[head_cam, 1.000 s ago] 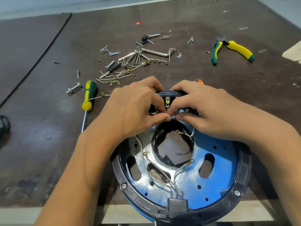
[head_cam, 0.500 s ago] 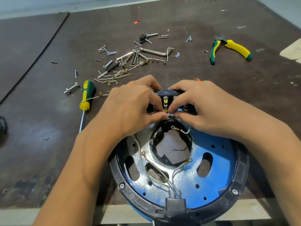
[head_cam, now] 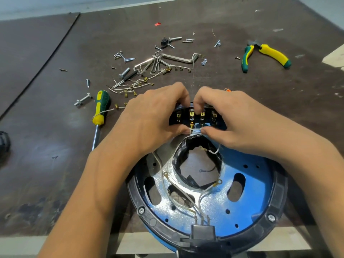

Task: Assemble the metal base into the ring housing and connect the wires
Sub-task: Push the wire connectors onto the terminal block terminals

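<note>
The metal base (head_cam: 249, 202) is bright blue with silvery speckled patches, and the ring housing (head_cam: 280, 190) is black. The wires (head_cam: 195, 128) are white with gold-coloured ends. The screwdriver (head_cam: 101, 105) at left and the pliers (head_cam: 271, 54) at upper right have green-and-yellow handles. The table (head_cam: 55, 164) is dark brown.

Left hand (head_cam: 152, 120) bare; right hand (head_cam: 232, 123) bare; both forearms uncovered, skin showing all way to lower frame edge

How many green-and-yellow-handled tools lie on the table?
2. A screwdriver lies just left of the left hand; pliers lie far right, beyond the right hand. The hands could hide something small behind them.
</note>
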Demonstrator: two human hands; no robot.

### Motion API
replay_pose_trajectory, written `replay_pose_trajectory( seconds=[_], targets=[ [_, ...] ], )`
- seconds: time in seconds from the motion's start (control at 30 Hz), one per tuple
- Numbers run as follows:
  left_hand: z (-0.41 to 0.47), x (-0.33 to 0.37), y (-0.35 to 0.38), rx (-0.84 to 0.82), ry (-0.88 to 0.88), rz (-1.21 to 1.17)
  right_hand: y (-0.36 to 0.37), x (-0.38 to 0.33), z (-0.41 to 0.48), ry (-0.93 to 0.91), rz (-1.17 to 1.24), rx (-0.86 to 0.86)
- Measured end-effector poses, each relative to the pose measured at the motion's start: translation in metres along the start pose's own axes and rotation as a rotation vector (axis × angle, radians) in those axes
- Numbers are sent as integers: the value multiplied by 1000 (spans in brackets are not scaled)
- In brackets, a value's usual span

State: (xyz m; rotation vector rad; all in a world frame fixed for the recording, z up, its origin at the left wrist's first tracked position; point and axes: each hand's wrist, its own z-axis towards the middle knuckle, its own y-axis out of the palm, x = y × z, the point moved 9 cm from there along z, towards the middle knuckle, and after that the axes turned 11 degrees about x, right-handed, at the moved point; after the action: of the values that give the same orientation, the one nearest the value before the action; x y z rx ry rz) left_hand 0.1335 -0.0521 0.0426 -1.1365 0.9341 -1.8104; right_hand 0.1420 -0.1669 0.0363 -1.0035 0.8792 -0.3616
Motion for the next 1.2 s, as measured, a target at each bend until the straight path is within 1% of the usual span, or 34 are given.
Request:
replay_pose_trajectory(
  seconds=[0.1, 0.17, 0.27, 0.47, 0.63, 0.77, 0.9, 0.93, 1.03, 1.2],
  targets=[
    [-1, 0, 4, -27, -12, 3, 2, 4, -1, 46, -6, -8],
    [-2, 0, 5, -39, -9, 25, 3, 6, -2, 59, -52, -19],
    [-1, -1, 8, -60, -6, 60, 4, 7, -2, 47, -104, -15],
    [-2, -1, 9, -71, 3, 77, 6, 8, 0, 19, -130, -15],
    [-2, 0, 9, -67, 21, 83, 6, 7, 1, 2, -126, -7],
    [-4, 0, 6, -37, 24, 134, 7, 7, 2, -1, -121, 0],
    [-2, 4, 11, -64, 42, 187, 4, 9, 1, 33, -47, 19],
    [0, 2, 13, -76, 24, 172, 3, 8, 1, 32, -18, 25],
    [4, -2, 18, -122, -35, 28, -1, 8, 0, 19, 6, 54],
    [6, 1, 24, -159, 7, 15, -3, 8, 0, 33, 12, 74]
  ],
)
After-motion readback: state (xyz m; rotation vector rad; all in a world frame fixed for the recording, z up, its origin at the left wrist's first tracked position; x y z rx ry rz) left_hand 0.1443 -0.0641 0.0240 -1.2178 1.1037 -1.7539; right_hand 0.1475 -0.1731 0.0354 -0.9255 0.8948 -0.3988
